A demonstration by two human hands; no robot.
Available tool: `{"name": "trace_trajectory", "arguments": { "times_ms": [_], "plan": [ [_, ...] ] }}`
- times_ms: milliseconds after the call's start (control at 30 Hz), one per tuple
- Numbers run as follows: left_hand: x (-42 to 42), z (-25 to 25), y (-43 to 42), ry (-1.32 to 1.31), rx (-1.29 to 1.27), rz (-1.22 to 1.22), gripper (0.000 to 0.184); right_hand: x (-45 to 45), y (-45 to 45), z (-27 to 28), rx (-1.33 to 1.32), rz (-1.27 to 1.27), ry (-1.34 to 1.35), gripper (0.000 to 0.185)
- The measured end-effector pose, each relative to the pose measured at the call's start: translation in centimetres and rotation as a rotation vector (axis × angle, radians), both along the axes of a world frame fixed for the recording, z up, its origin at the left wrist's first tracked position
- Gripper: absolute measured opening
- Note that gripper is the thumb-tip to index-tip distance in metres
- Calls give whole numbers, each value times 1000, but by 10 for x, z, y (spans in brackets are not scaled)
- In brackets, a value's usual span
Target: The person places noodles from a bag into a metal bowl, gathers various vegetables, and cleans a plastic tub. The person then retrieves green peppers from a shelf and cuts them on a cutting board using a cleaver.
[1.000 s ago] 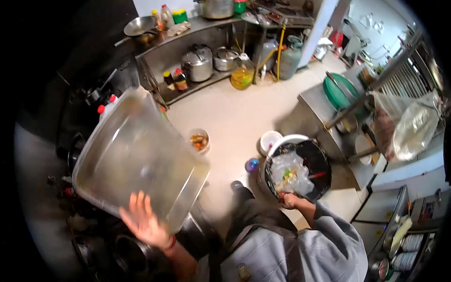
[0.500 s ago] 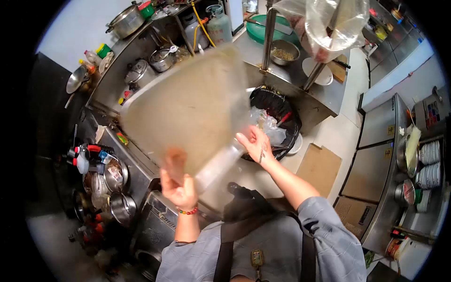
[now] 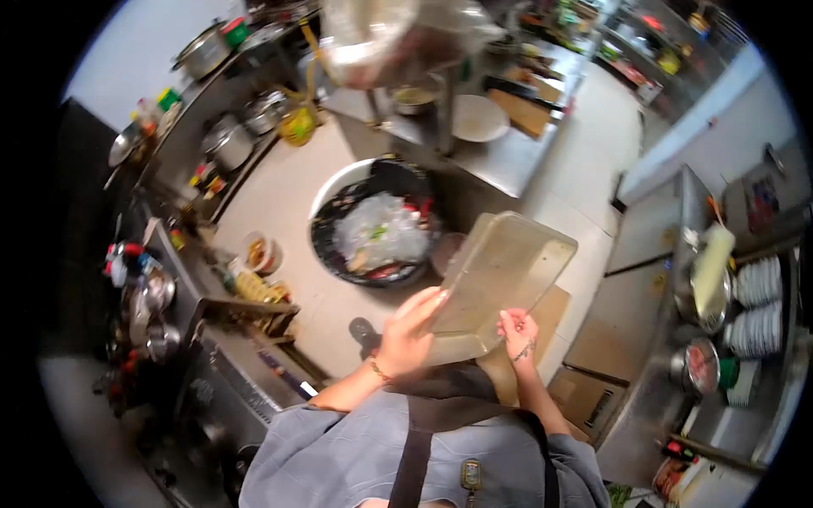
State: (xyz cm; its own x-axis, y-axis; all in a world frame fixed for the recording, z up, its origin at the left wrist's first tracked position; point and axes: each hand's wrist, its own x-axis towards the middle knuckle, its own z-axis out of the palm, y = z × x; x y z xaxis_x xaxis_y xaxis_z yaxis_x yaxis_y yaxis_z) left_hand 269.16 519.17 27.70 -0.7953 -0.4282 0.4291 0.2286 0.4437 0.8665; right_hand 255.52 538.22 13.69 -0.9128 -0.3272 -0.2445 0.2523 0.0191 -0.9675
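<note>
tub [image 3: 508,262], cloudy and see-through, was off the floor in front of the person's waist, held aslant between both hands. taking it as the middle of the dial, the left hand [image 3: 405,339] was at eight o'clock, its fingers [image 3: 421,306] straight and close together along the edge, holding it, a bracelet [image 3: 378,368] at the wrist. the right hand [image 3: 518,334] was at six o'clock, with fingers curled narrow on the near edge, holding that too; the fingertips were blurred.

at ten o'clock, near the tub but lower, the bin [image 3: 329,188] stood on the floor with clear bags [image 3: 381,233] inside its black liner [image 3: 322,250]. farther out at ten was an oil jug [image 3: 296,127], and at nine a bucket [image 3: 273,254] of orange-brown scraps. a shoe [image 3: 364,332] showed at eight.

at eleven a filmy bag [image 3: 373,51] hung high, partly hiding the tabletop [image 3: 508,165], which ran across twelve with a white plate [image 3: 480,118] and a chopping board [image 3: 521,110] on it. cardboard [image 3: 552,315] lay on the floor at four. well apart, at three, stacked dishes [image 3: 749,330] stood on a shelf.
</note>
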Motion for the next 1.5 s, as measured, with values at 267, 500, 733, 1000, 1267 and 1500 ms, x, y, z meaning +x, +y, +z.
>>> {"name": "trace_trajectory", "arguments": {
  "times_ms": [267,500,733,1000,1267,1500],
  "plan": [
    [-117,-26,88,-137,156,-278,75,-56,144,-1,12,-20,-104,9],
    [-232,-48,107,-295,349,-436,76,-121,181,-4,-53,-88,-226,21],
    [-363,-69,111,-298,736,-497,75,-188,210,-4,328,-166,55,27],
    [-481,-38,84,-157,582,-549,76,-362,192,14,660,-263,247,41],
    [-566,-48,61,-299,664,-341,77,-465,127,17,871,-118,137,31],
    [-696,-78,37,-268,603,-93,75,-620,112,-30,796,170,209,23]
  ]
}}
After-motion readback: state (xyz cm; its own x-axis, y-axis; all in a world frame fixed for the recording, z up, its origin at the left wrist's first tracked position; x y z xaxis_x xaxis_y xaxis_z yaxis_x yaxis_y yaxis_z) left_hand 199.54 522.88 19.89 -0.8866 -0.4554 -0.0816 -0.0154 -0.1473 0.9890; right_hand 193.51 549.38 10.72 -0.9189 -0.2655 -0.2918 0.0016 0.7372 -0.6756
